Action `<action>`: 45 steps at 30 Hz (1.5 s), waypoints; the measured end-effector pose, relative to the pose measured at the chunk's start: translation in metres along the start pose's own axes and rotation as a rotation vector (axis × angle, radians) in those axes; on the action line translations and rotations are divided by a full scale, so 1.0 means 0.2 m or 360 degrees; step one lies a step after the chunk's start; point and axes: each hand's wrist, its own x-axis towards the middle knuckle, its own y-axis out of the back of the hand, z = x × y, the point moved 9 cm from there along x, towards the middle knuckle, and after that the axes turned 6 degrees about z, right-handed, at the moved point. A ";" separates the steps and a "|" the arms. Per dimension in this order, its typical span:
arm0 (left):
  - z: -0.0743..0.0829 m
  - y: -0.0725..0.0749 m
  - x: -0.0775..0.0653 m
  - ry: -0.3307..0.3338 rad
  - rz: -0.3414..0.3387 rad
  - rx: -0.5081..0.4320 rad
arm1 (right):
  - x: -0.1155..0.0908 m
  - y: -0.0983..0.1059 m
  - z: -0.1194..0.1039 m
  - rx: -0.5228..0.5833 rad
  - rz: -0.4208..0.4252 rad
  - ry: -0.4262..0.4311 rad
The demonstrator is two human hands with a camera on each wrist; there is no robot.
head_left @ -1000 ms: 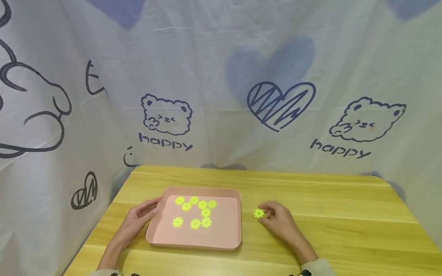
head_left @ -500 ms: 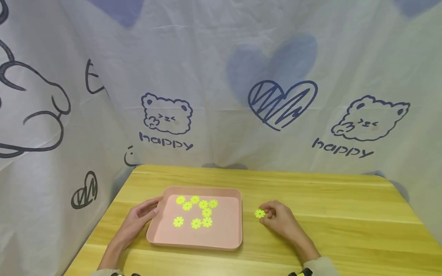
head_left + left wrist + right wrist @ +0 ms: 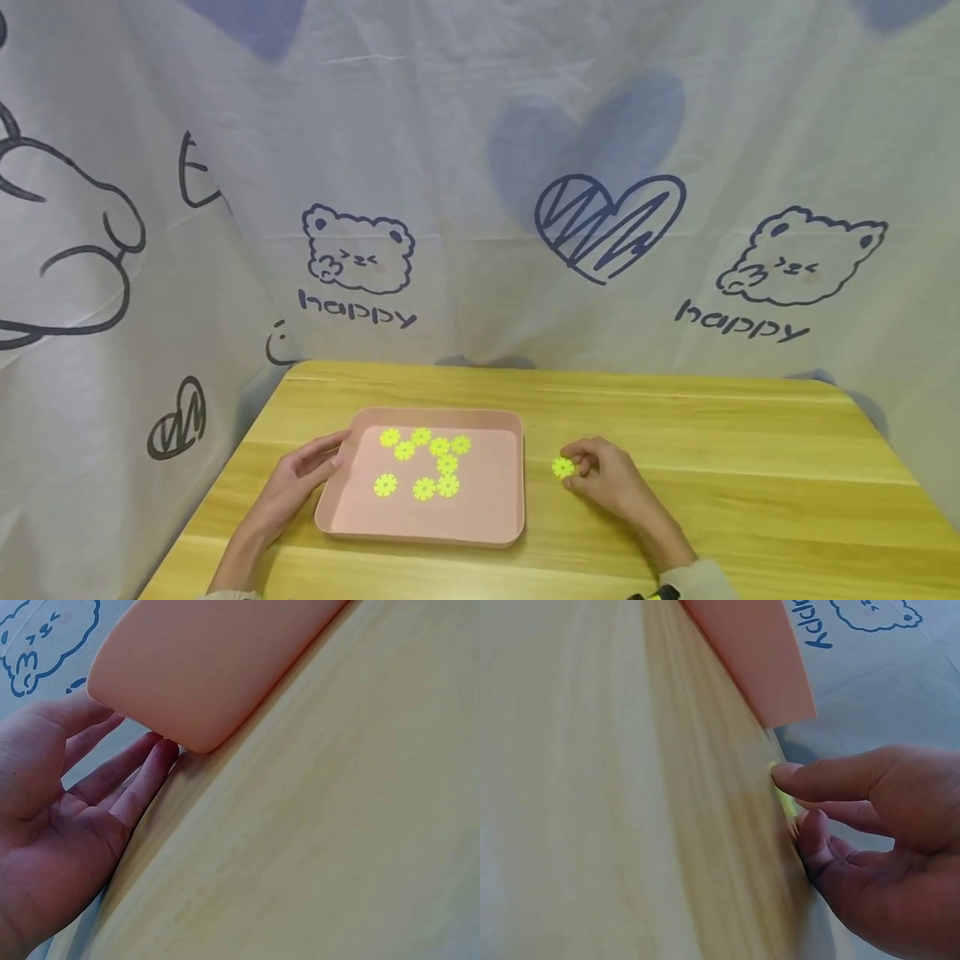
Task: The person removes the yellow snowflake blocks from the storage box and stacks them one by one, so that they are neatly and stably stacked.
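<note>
Between the thumb and fingers of my right hand [image 3: 609, 482] is a yellow notched building disc [image 3: 562, 467], shaped like a small flower. The right wrist view shows only a thin strip of the disc [image 3: 783, 796] at the fingertips, close to the table. A shallow pink tray [image 3: 487, 517] lies to the left of this hand, with several matching yellow discs [image 3: 386, 485] flat on its floor. My left hand [image 3: 296, 479] rests against the tray's left side, its fingers fairly straight. In the left wrist view, those fingers [image 3: 142, 776] touch the tray's lower corner.
The tray stands on a yellow wood-grain table [image 3: 720, 467], left of its middle. Behind and to the left hangs a white cloth [image 3: 465, 275] printed with hearts and bear faces. It meets the table's back edge.
Both hands keep their places, the right one with the disc and the left one at the tray. The disc tilts very slightly; the whole view shifts a little.
</note>
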 end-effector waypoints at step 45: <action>0.01 0.01 0.00 -0.0064 0.0055 0.0054 | 0.01 -0.41 -0.60 0.0304 -0.0051 0.0409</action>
